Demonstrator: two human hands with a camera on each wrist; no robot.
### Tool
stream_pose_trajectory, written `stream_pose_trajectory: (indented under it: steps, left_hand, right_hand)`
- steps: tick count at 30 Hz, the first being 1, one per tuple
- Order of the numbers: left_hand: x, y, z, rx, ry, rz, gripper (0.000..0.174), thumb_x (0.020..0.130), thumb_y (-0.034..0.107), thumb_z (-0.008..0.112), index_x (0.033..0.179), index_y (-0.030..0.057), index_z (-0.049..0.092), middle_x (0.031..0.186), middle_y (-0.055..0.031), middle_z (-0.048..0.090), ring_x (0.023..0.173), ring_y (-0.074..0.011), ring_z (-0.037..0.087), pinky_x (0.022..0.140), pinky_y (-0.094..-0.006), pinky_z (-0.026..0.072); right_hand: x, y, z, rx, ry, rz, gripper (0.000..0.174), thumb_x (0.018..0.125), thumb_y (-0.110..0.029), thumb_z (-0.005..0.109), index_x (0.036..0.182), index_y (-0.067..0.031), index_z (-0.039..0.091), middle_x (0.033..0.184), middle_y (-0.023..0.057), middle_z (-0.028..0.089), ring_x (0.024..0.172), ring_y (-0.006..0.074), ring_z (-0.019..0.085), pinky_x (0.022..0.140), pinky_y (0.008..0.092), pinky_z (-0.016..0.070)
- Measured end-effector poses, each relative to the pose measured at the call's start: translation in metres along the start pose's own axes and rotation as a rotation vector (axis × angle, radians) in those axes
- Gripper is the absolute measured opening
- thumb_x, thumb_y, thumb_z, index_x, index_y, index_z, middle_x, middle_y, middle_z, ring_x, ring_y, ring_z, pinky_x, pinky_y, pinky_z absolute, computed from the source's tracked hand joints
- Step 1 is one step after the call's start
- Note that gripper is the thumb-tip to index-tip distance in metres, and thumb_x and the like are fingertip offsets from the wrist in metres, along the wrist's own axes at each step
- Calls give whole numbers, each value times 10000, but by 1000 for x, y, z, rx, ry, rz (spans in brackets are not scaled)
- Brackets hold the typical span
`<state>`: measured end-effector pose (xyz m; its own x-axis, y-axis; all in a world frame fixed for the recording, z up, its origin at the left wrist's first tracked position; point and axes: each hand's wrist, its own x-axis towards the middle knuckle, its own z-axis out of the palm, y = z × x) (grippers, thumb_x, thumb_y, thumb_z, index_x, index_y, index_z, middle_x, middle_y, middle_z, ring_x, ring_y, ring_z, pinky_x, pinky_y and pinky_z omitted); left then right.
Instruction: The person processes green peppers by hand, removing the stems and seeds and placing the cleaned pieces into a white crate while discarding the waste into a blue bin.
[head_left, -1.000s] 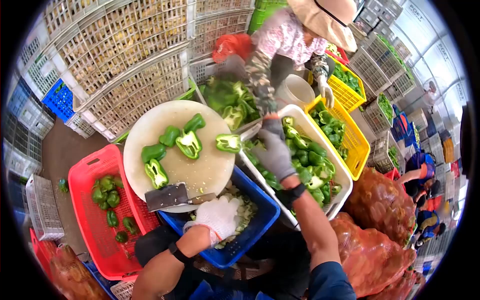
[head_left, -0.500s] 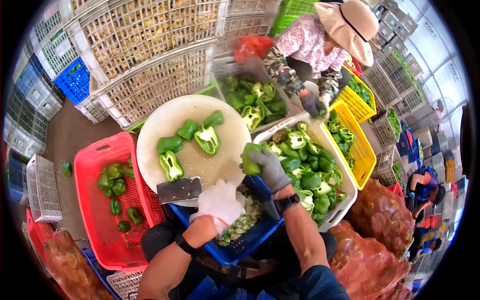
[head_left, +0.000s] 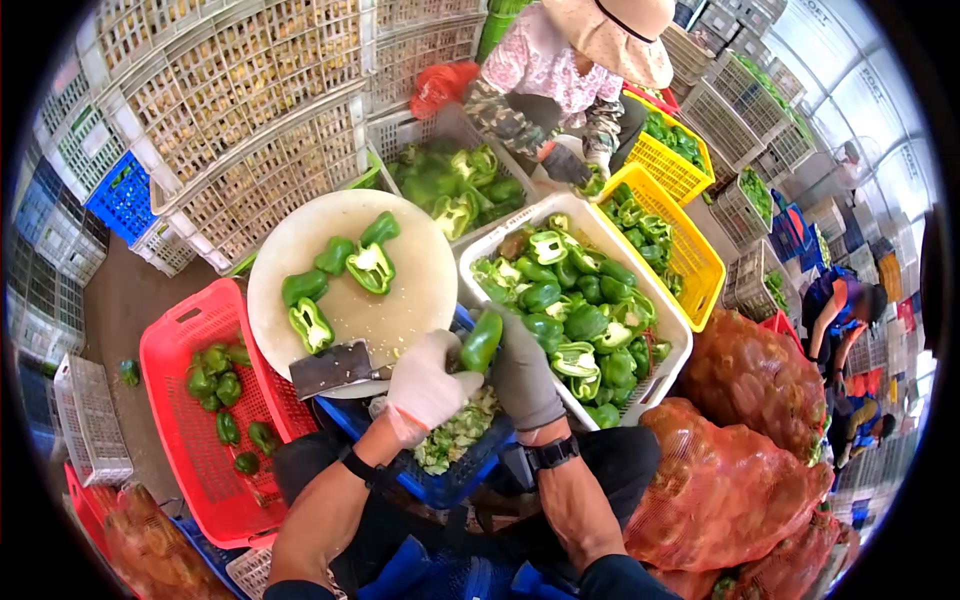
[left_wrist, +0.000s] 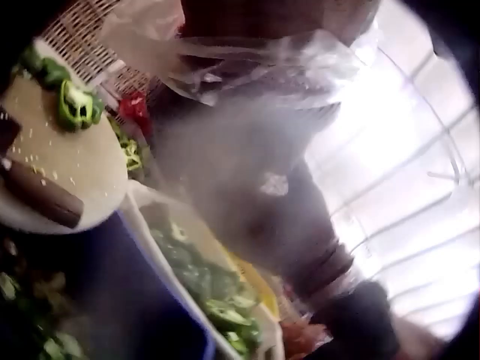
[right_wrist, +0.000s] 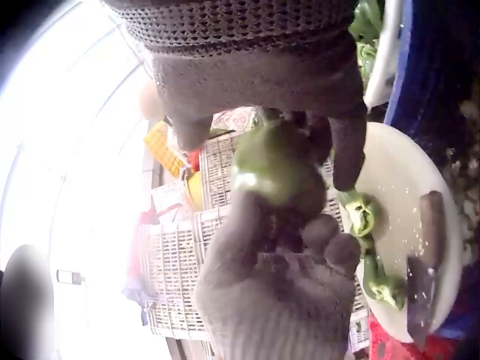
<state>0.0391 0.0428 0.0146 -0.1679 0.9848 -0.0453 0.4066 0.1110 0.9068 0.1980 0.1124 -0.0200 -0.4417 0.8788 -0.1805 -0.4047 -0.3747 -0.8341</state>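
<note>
A whole green bell pepper is held between my two gloved hands, above the blue crate. My left hand, in a white glove, grips it from the left; in the right wrist view this hand's thumb and curled fingers are around the pepper. From the other side my right hand, gloved in grey, holds it with bent fingers. A cleaver lies on the round cutting board near its front edge, its handle free of any hand. Cut pepper pieces sit farther back on the board.
Below the hands, a blue crate contains pale trimmings. A white crate heaped with peppers stands right, a red crate left. Another person works opposite beside a yellow crate. Red mesh sacks lie at right.
My right hand has come out of the white crate with a green pepper and moved left. My left hand has moved off the cleaver's handle area to meet it and grip the pepper.
</note>
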Motion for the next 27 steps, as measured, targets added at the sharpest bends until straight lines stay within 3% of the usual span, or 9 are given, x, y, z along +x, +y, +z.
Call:
stream_pose_trajectory:
  steps: [1,2,4,10,13,15,20,24,27]
  left_hand:
    - [-3,-4,6,287,26,190,408,855,177,836,1197,-20,732,991,-207,751,849,-356,747,788,-440,611]
    - [-4,-16,18,184,9,228,383,831,187,819,1165,15,747,975,-250,724,877,-449,725,815,-489,600]
    - [-1,-22,24,154,4,221,383,832,189,805,1166,13,737,953,-255,714,891,-463,721,817,-504,594]
    - [1,-20,21,174,-13,169,355,820,165,763,1130,3,707,906,-272,716,840,-460,723,764,-495,584]
    - [0,-14,15,118,-88,11,315,841,194,755,1095,13,712,979,-290,725,981,-518,703,874,-566,582]
    - [0,-18,18,136,-57,23,338,793,225,779,1051,11,729,949,-268,723,907,-485,711,815,-532,592]
    - [-3,-23,29,491,105,269,235,756,250,770,873,54,718,817,-216,689,756,-423,709,679,-509,585]
    - [2,-14,18,706,112,213,204,805,253,737,914,80,734,812,-193,683,744,-416,713,658,-520,591]
    - [5,-18,13,547,-98,115,301,876,309,764,1051,64,749,942,-266,730,881,-451,752,838,-558,618]
  right_hand:
    - [2,-5,2,-76,8,43,585,1137,-358,640,1553,42,550,1369,122,701,1159,184,676,1019,337,553]
    - [-3,-11,4,-154,16,99,569,1124,-354,661,1521,46,577,1287,98,735,1022,139,677,911,282,556]
    - [0,-3,-2,-359,8,-18,533,1118,-346,666,1481,41,614,1248,89,749,986,128,682,872,267,553]
    - [8,26,-9,-66,58,156,398,1138,-281,614,1383,23,694,1260,103,756,1072,172,712,947,308,569]
    - [7,34,-16,-515,-81,-84,366,1137,-215,596,1382,40,689,1276,121,747,1072,182,716,963,318,574]
    - [3,32,-13,-642,-93,-149,345,1131,-160,584,1380,55,687,1282,133,742,1061,186,721,969,326,579]
    - [9,47,-9,-238,128,-13,338,1092,-205,653,1297,54,726,1181,120,761,1024,175,718,912,321,587]
    - [6,29,-9,-53,404,69,389,1050,-290,717,1236,51,736,1066,94,768,874,179,728,763,316,601]
    - [5,-2,-37,133,545,264,421,1087,-328,675,1329,17,679,1051,125,743,780,241,723,695,397,624]
